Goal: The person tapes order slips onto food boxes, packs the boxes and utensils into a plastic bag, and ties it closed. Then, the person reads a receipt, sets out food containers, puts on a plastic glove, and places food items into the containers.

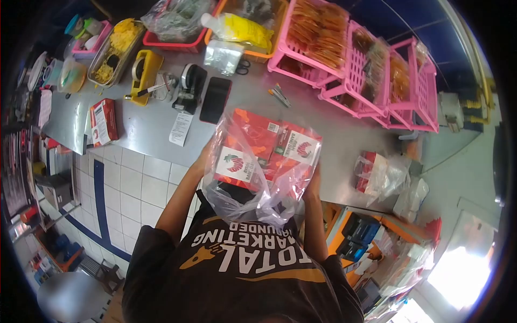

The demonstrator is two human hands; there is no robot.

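A clear plastic bag (269,202) with two red printed food boxes inside is between my hands, at the front edge of the steel table. The left box (250,129) and the right box (299,141) sit side by side, white label patches showing. My left hand (207,157) grips the bag's left side, its fingers mostly hidden by the plastic. At the right side my right hand (315,180) holds the bag, fingers largely behind it. The bag's loose opening bunches toward my chest. A black phone (216,100) lies just beyond the bag.
Pink baskets (350,81) with packed goods stand at the back right. A tape dispenser (144,75), a receipt (180,129) and a small red box (103,123) lie left. Another bagged red box (377,175) sits right. Scissors (243,67) lie near the back.
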